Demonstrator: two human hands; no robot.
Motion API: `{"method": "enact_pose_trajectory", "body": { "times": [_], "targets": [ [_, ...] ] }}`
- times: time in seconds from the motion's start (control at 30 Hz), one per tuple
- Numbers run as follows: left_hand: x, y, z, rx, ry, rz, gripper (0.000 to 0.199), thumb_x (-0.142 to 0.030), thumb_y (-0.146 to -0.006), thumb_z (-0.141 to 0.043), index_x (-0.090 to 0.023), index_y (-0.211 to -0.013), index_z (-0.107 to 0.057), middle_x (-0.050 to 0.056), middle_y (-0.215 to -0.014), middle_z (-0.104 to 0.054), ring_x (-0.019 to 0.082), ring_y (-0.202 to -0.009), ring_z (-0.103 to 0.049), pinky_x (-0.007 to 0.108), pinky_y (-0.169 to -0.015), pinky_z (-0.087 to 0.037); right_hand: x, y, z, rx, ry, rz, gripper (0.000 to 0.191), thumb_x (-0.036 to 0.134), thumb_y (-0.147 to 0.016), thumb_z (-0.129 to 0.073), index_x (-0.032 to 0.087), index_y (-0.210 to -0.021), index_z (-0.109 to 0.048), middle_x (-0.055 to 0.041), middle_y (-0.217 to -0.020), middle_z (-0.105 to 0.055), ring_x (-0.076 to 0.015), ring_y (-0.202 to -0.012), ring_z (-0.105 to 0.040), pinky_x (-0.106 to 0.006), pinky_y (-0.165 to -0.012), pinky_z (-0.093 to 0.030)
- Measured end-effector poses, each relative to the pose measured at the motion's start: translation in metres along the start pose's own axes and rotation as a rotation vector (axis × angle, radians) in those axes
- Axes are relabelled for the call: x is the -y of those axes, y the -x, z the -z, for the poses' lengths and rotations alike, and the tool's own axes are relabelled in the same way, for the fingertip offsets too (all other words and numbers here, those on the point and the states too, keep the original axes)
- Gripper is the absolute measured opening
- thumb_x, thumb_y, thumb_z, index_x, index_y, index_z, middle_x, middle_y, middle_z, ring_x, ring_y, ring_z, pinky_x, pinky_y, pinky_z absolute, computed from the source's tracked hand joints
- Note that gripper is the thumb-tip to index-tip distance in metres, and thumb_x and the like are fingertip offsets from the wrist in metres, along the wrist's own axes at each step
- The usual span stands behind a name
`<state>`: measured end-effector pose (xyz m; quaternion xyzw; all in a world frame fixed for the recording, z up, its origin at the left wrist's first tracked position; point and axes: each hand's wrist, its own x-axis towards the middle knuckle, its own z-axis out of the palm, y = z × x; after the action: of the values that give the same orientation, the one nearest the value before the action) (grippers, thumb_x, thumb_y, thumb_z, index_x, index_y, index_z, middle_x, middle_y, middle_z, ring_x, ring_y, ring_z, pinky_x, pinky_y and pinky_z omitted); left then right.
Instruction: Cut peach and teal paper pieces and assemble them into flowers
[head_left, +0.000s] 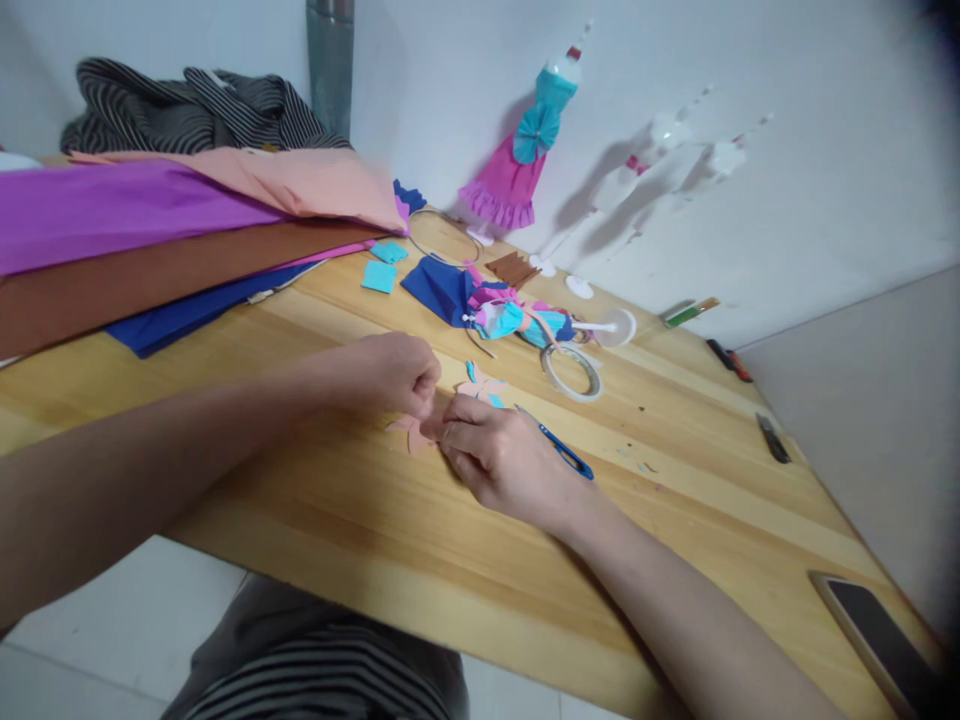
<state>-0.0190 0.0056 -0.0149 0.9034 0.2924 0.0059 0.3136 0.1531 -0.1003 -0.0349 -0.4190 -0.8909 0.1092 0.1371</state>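
Observation:
My left hand [397, 372] is closed, its thumb and fingers pressed together just above the table; what they pinch is hidden. Close beside it, my right hand [495, 450] is also closed, with its fingertips on the edge of a pink paper flower [411, 432] whose pointed petals lie on the wood. Just behind the hands lies a second paper flower [480, 386], pink with light-blue pieces. Thread snips [566, 452] with blue handles rest beside my right wrist.
A tape roll [571, 373] lies beyond the snips, near a doll figure in blue and pink paper [517, 315] on its side. Another dressed figure [536, 140] stands by the wall. Crepe paper sheets [135, 215] cover the left. A box cutter [772, 438] and phone [874, 635] lie right.

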Motion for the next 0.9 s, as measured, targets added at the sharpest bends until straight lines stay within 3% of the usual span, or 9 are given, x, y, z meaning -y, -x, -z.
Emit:
{"method": "enact_pose_trajectory", "body": {
  "times": [0.13, 0.33, 0.53, 0.73, 0.9],
  "targets": [
    [0.001, -0.001, 0.005, -0.009, 0.071, 0.034, 0.009, -0.017, -0.064, -0.057, -0.012, -0.057, -0.060, -0.003, -0.049, -0.054, 0.008, -0.050, -0.042, 0.021, -0.049, -0.026, 0.001, 0.001, 0.000, 0.017, -0.004, -0.011, 0.026, 0.007, -0.087, -0.043, 0.017, -0.094, -0.066, -0.0074, -0.101, -0.064, -0.0146, -0.081, -0.060, -0.025, -0.068, -0.046],
    [0.003, -0.001, -0.004, 0.023, 0.046, 0.036, 0.007, -0.015, -0.059, -0.054, -0.016, -0.053, -0.058, 0.000, -0.057, -0.064, 0.011, -0.053, -0.050, 0.023, -0.050, -0.030, 0.004, -0.001, 0.003, 0.015, -0.005, -0.007, 0.027, 0.005, -0.084, -0.044, 0.017, -0.091, -0.067, -0.0074, -0.094, -0.065, -0.0143, -0.074, -0.059, -0.025, -0.063, -0.045],
    [-0.005, 0.002, -0.003, 0.011, -0.037, 0.047, 0.007, -0.015, -0.058, -0.056, -0.018, -0.052, -0.053, -0.002, -0.050, -0.056, 0.012, -0.050, -0.045, 0.024, -0.047, -0.026, -0.002, -0.004, 0.012, -0.181, -0.259, -0.061, 0.023, 0.004, -0.082, -0.049, 0.016, -0.086, -0.067, -0.0054, -0.078, -0.062, -0.0144, -0.069, -0.057, -0.026, -0.064, -0.046],
    [-0.007, 0.003, 0.000, 0.079, 0.005, 0.057, 0.011, -0.013, -0.060, -0.049, -0.017, -0.050, -0.048, 0.000, -0.058, -0.066, 0.010, -0.050, -0.049, 0.023, -0.047, -0.028, -0.003, -0.003, 0.017, 0.067, -0.236, 0.011, 0.030, 0.000, -0.078, -0.047, 0.018, -0.088, -0.069, -0.0071, -0.094, -0.066, -0.0152, -0.079, -0.060, -0.028, -0.070, -0.049],
    [-0.003, 0.001, -0.003, 0.045, -0.046, 0.046, 0.006, -0.015, -0.057, -0.052, -0.018, -0.051, -0.051, -0.002, -0.055, -0.064, 0.011, -0.051, -0.050, 0.023, -0.046, -0.027, -0.002, -0.003, 0.026, 0.119, -0.314, 0.093, 0.031, -0.002, -0.076, -0.047, 0.017, -0.087, -0.069, -0.0083, -0.095, -0.070, -0.0160, -0.086, -0.063, -0.028, -0.073, -0.050]
  ]
}}
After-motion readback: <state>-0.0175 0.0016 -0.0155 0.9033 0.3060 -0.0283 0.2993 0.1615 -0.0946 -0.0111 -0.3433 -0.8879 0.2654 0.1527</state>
